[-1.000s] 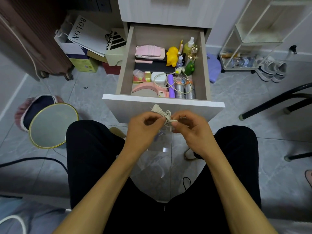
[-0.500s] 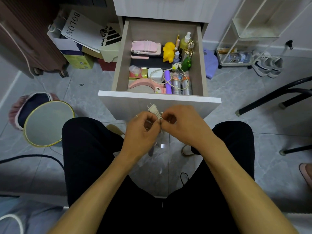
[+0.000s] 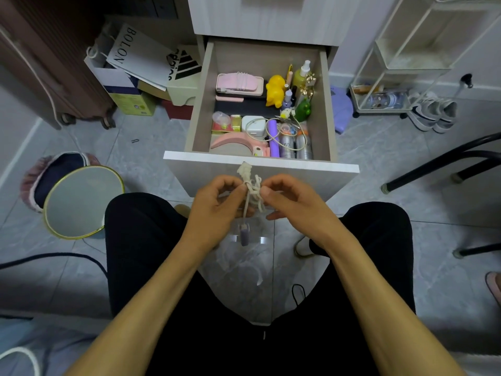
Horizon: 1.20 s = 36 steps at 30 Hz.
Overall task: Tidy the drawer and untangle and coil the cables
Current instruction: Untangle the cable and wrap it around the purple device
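Hands have separated slightly since half a second ago: the left hand and the right hand each pinch the tangled white cable between thumb and curled fingers, just in front of the open drawer and above the lap. Cable plug now stands higher, overlapping the drawer's front edge, and a grey connector has come into view, hanging on a strand below the hands. Drawer contents, including a loose cable loop over the bottles, are unchanged.
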Available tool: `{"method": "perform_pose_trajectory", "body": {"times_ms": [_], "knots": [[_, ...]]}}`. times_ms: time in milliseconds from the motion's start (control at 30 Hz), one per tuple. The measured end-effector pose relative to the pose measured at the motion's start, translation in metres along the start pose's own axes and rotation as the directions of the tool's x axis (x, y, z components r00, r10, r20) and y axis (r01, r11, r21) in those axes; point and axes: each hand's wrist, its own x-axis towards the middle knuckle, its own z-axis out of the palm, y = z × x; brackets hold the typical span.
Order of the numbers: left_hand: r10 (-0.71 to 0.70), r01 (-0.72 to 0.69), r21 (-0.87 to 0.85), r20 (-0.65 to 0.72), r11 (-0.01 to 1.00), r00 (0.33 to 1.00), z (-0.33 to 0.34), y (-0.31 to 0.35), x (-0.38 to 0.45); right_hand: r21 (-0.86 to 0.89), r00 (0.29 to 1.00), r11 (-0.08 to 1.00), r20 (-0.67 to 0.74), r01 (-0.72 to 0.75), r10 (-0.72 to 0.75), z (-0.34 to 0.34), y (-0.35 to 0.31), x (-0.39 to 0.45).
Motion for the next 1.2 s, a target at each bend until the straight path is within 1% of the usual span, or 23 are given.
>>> {"method": "perform_pose_trajectory", "body": {"times_ms": [33, 100, 167, 233, 367, 467, 533, 600, 633, 700, 800, 867, 933, 1067, 1133, 1200], "knots": [[-0.028, 0.027, -0.042, -0.012, 0.999, 1.000, 0.002, 0.002, 0.000, -0.006, 1.000, 1.000, -0.007, 0.003, -0.003, 0.002, 0.001, -0.001], [-0.055, 0.053, -0.060, -0.039, 0.997, 0.998, 0.003, 0.005, 0.000, -0.098, 0.997, 0.994, -0.042, 0.055, -0.059, 0.006, 0.003, -0.002], [-0.063, 0.062, -0.036, -0.031, 0.997, 0.997, 0.003, 0.005, 0.000, -0.145, 0.990, 0.985, -0.090, 0.094, -0.108, 0.006, 0.005, -0.002], [-0.060, 0.061, -0.007, 0.009, 0.998, 0.998, -0.001, 0.006, 0.000, -0.134, 0.983, 0.985, -0.129, 0.113, -0.130, 0.003, 0.005, -0.004], [-0.030, 0.025, 0.066, 0.079, 0.998, 0.996, -0.007, 0.012, -0.003, -0.159, 0.969, 0.972, -0.149, 0.175, -0.199, 0.002, 0.002, -0.010], [-0.008, -0.004, 0.141, 0.084, 0.990, 0.996, -0.007, 0.012, -0.004, -0.184, 0.958, 0.966, -0.186, 0.184, -0.218, 0.002, 0.009, -0.011], [-0.021, 0.011, 0.137, 0.074, 0.991, 0.997, -0.008, 0.012, -0.004, -0.174, 0.941, 0.967, -0.252, 0.186, -0.226, 0.002, 0.014, -0.011], [-0.040, 0.029, 0.102, 0.100, 0.994, 0.994, -0.006, 0.014, -0.005, -0.174, 0.911, 0.966, -0.337, 0.190, -0.240, 0.002, 0.019, -0.010], [-0.048, 0.039, 0.079, 0.117, 0.996, 0.992, -0.004, 0.016, -0.006, -0.191, 0.898, 0.962, -0.358, 0.197, -0.255, 0.003, 0.019, -0.010], [-0.094, 0.090, 0.032, 0.126, 0.995, 0.988, -0.001, 0.017, -0.006, -0.213, 0.896, 0.953, -0.346, 0.214, -0.279, 0.005, 0.020, -0.009], [-0.222, 0.228, -0.077, 0.072, 0.971, 0.972, 0.001, 0.014, -0.001, -0.145, 0.922, 0.955, -0.260, 0.258, -0.288, 0.008, 0.016, -0.011], [-0.275, 0.280, -0.159, 0.053, 0.947, 0.960, 0.000, 0.013, 0.001, -0.108, 0.937, 0.959, -0.206, 0.263, -0.281, 0.007, 0.014, -0.013], [-0.256, 0.264, -0.181, 0.069, 0.947, 0.964, 0.000, 0.012, 0.003, -0.100, 0.947, 0.961, -0.171, 0.257, -0.271, 0.004, 0.014, -0.014], [-0.150, 0.162, -0.158, 0.084, 0.974, 0.985, -0.001, 0.014, 0.003, -0.099, 0.953, 0.964, -0.154, 0.246, -0.259, 0.001, 0.012, -0.017], [-0.138, 0.149, -0.182, 0.070, 0.972, 0.988, -0.001, 0.014, 0.003, -0.083, 0.947, 0.969, -0.207, 0.234, -0.246, -0.001, 0.009, -0.017], [-0.144, 0.154, -0.225, 0.057, 0.962, 0.988, 0.000, 0.014, 0.003, -0.048, 0.931, 0.975, -0.291, 0.217, -0.222, -0.003, 0.008, -0.016]]}}
